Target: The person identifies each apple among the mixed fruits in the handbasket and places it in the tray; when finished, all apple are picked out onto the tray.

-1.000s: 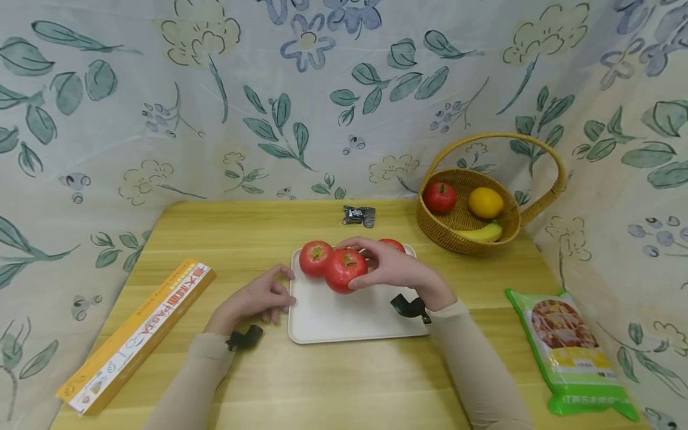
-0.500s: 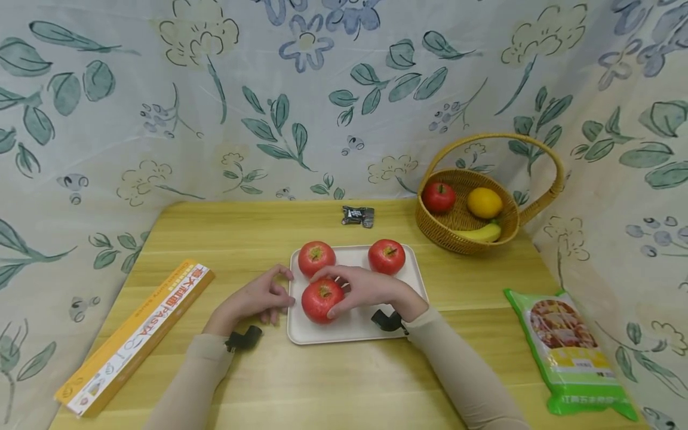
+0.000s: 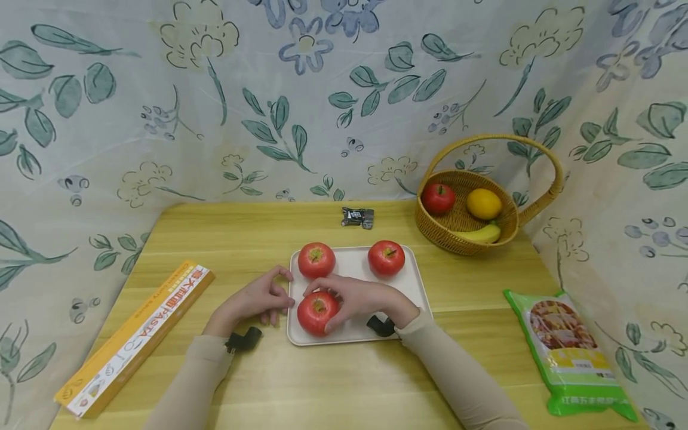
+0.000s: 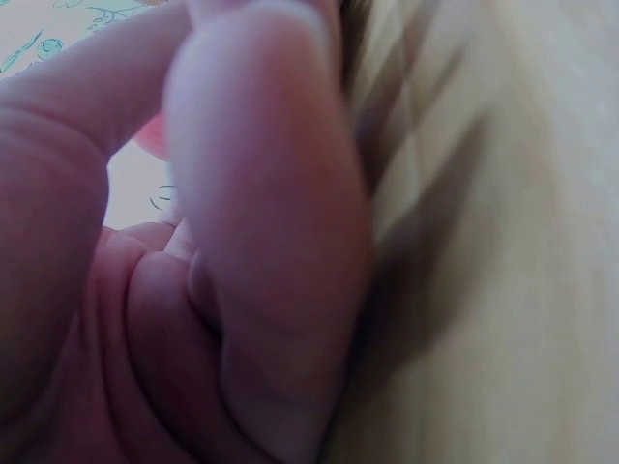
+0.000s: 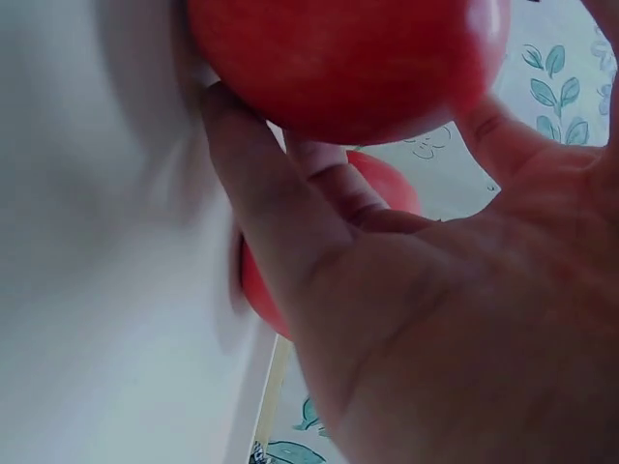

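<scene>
Near apple (image 3: 316,315) — gripped by the right hand (image 3: 362,297) — has shifted to the near-left corner of the tray (image 3: 415,301), now lined up before the far-left apple (image 3: 316,260). Left hand (image 3: 258,295): fingers loosely bent, ungripping, at tray's left rim.

The counter (image 3: 252,233) has a yellowish wood surface, its grain running from side to side, and its far left corner is rounded. Behind it rises a pale, lightly creased wall covering (image 3: 215,143), printed with green leaves, cream blossoms and bluish flowers. The same pattern flanks the counter on the left and right. Soft light leaves a faint sheen on the counter's near part.
</scene>
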{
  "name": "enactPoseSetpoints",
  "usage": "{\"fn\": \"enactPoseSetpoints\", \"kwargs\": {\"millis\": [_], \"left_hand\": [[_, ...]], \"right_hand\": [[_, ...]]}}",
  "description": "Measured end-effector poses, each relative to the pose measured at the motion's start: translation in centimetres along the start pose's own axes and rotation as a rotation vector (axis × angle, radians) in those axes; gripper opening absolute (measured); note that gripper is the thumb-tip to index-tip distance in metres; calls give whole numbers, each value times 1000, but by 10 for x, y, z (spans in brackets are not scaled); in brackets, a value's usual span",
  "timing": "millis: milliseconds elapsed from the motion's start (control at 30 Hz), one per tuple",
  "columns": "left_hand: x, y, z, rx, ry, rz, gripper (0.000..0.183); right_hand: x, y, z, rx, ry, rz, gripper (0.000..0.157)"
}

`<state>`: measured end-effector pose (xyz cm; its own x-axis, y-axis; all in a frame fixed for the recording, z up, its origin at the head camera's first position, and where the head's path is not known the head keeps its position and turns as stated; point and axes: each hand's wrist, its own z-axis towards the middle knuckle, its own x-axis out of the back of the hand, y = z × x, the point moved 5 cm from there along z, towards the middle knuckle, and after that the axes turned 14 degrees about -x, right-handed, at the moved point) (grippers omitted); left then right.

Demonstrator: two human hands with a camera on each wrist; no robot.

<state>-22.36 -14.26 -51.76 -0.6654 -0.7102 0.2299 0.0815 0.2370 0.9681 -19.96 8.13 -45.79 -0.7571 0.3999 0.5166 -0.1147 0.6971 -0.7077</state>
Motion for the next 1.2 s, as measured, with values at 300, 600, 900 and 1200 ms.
{"fn": "enactPoseSetpoints", "kwargs": {"millis": [300, 600, 900, 1200], "left_hand": [[1, -2, -6, 3, 11, 8, 57], [1, -3, -5, 18, 21, -7, 58], [0, -1, -4, 8, 19, -9, 57], [1, -1, 0, 14, 20, -28, 58]], "right_hand": [[-7, -4, 3, 1, -9, -64, 71], [11, -5, -13, 40, -22, -4, 86], [78, 1, -71, 169, 170, 193, 75], [156, 53, -125, 338, 653, 434, 67]]}}
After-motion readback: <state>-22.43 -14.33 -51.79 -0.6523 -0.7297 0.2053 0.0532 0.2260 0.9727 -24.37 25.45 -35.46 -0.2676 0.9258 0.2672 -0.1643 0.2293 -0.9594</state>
